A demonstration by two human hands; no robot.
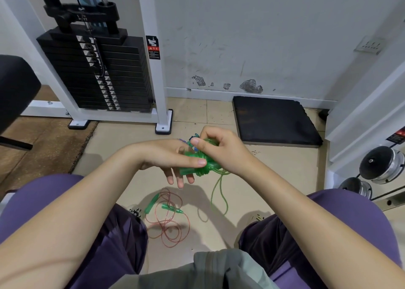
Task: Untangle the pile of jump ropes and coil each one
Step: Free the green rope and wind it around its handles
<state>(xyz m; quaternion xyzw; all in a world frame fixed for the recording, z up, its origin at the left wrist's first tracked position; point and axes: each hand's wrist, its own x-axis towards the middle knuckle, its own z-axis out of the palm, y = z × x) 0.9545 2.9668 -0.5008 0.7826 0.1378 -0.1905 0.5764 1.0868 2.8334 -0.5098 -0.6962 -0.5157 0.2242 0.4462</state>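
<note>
Nearest the person, the red rope (167, 220) lay loose on the floor (274, 168) between the knees, in open overlapping loops with its green handles (163, 204) at the top of the heap; not yet coiled. Above it both hands were up off the floor on the green rope (202, 164). Left hand (173, 159) supported the bundle from below, fingers mostly straight, thumb laid across the handles. Right hand (221, 150) had fingers curled around the upper part of the coil, thumb pressing on top. A loose tail (219, 192) hung from the bundle down toward the floor. A bit of blue cord (189, 140) showed behind the hands; couldn't tell if it was caught in the wraps. Judgement: wrapping stage, nearly finished. To do it well, keep tension with the right, lay turns side by side over the handles, feed the tail without snagging the red loops, tuck the end under the last turn. Beyond, a black mat (276, 122) and a weight stack (98, 76) stood by the wall.
</note>
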